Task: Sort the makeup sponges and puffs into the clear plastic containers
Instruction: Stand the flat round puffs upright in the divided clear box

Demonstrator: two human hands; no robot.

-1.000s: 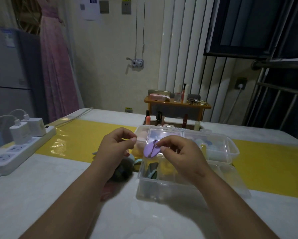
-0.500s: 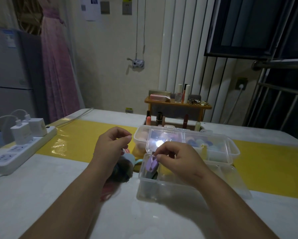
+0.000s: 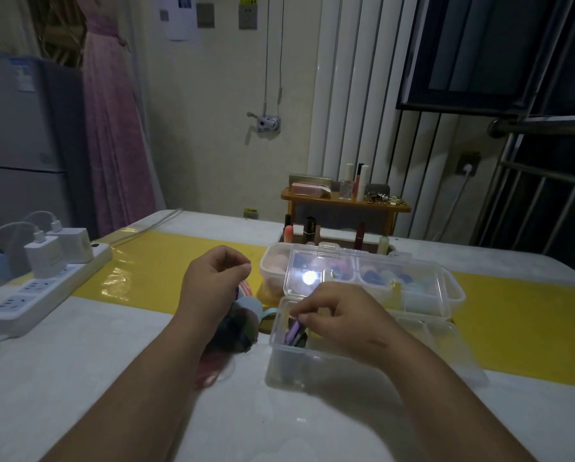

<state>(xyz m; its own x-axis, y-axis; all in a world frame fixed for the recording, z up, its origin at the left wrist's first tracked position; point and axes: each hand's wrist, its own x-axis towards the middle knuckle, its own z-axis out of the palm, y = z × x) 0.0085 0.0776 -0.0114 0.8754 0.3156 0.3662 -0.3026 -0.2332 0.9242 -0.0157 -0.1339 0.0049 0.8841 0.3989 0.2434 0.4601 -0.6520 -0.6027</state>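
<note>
My right hand (image 3: 341,316) reaches into the left compartment of the near clear container (image 3: 281,368) and pinches a flat purple puff (image 3: 291,332) by its top edge. The puff stands on edge among other dark puffs in that compartment. My left hand (image 3: 212,281) hovers left of the container with its fingers curled and nothing in them. Below it on the table lies a pile of loose puffs (image 3: 237,330), dark, light blue and pink. Behind the near box stands a second clear container (image 3: 452,288) with a hinged lid, holding pink and blue sponges.
A white power strip (image 3: 29,293) with two chargers lies at the left table edge. A yellow strip (image 3: 166,261) crosses the table. Lipsticks (image 3: 309,228) stand behind the containers, and a small wooden shelf (image 3: 344,203) with cosmetics is farther back.
My right hand has lowered the purple puff from above the near container down into its left compartment. My left hand let go of the puff and drew back to the left.
</note>
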